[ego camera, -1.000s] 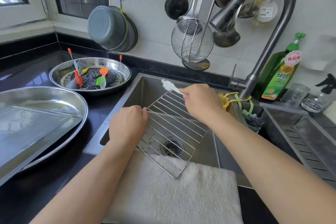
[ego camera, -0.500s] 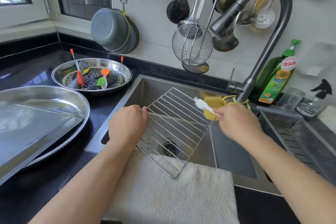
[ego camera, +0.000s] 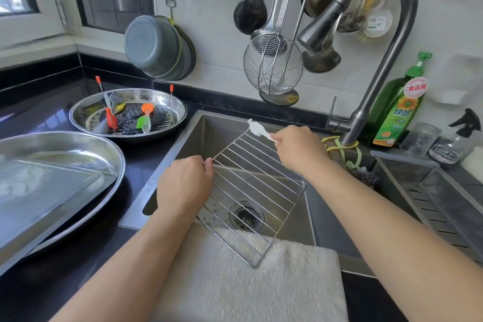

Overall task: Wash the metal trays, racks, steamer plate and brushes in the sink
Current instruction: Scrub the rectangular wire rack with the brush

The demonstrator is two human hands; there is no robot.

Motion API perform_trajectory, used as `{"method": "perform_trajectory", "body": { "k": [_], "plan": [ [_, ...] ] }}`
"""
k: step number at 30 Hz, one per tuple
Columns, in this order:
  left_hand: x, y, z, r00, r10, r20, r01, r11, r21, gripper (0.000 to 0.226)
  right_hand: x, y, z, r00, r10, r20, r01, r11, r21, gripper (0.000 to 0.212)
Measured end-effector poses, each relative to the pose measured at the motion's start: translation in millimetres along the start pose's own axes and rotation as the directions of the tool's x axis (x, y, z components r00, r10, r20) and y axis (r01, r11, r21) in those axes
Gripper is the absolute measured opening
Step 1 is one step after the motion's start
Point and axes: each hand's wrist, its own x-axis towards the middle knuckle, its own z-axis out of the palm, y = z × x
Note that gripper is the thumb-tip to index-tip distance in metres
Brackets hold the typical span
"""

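Wire rack (ego camera: 251,188) sits tilted over the sink (ego camera: 287,219) at the centre of the frame, its lower corner propped on the white towel (ego camera: 248,282) draped over the front edge and its upper edge raised toward the back wall. The left hand (ego camera: 184,187) grips the rack's left corner, fingers curled round the frame wire, while the right hand (ego camera: 298,149) pinches the handle of a small white brush (ego camera: 257,129) whose head touches the rack's top corner. That rack looks light and stiff, thin rods welded to a rim, so I'd judge one hand steadies it easily; wet and soapy it would likely be slippery, and the rim wire at a corner seems the surest hold, since the thin cross rods might flex under the scrubbing. The towel under the low corner should keep it from skating. No water runs from the faucet (ego camera: 366,34) at upper right. At left of the frame a large oval tray (ego camera: 65,149) waits on the black counter, and behind it a round metal tray (ego camera: 167,102) holds the perforated steamer plate (ego camera: 130,115) and several orange, green and yellow brushes (ego camera: 145,119), so much washing appears to remain.
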Motion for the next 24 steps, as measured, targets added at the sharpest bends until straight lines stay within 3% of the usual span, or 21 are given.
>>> {"method": "perform_trajectory", "body": {
  "k": [3,5,6,8,10,11,14,19,24],
  "plan": [
    [1.4,-2.8,-7.1,0.989,-0.101,0.111,0.114,0.986,-0.121,0.045,-1.1,-1.8,-2.4,1.0,-0.011,-0.016,0.012,0.999,0.037,0.037],
    [8.5,-9.1,-6.8,0.96,-0.137,0.243,0.207,0.934,-0.291,0.039,-12.0,6.1,-8.9,0.996,0.008,-0.085,-0.003,0.998,0.068,0.036],
    [12.5,-11.6,-6.9,0.943,-0.134,0.306,0.257,0.877,-0.407,0.036,-17.2,10.1,-12.1,0.99,0.028,-0.141,-0.013,0.994,0.105,0.036],
    [14.0,-12.0,-8.3,0.904,-0.103,0.416,0.373,0.666,-0.646,0.029,-29.2,12.9,-18.0,0.971,0.037,-0.235,0.006,0.984,0.178,0.035],
    [8.4,-7.6,-12.9,0.864,-0.018,0.504,0.455,0.457,-0.764,0.024,-43.8,8.9,-21.2,0.965,0.005,-0.261,0.048,0.98,0.196,0.034],
    [4.7,-5.5,-15.1,0.849,0.029,0.527,0.473,0.399,-0.785,0.022,-50.8,5.8,-21.2,0.967,-0.01,-0.255,0.062,0.979,0.194,0.033],
    [0.0,-4.1,-15.3,0.85,0.098,0.517,0.464,0.324,-0.825,0.017,-67.7,-5.3,-14.2,0.98,-0.003,-0.197,0.049,0.972,0.231,0.031],
    [4.0,-2.6,-12.3,0.914,0.031,0.404,0.385,0.246,-0.89,0.015,-67.5,-34.1,14.8,0.991,-0.002,-0.133,0.051,0.931,0.361,0.044],
    [8.1,0.5,-17.9,0.959,-0.022,0.284,0.28,0.247,-0.928,0.02,-58.4,-94.6,24.8,0.986,-0.106,-0.127,0.153,0.877,0.456,0.061]
  ]
}}
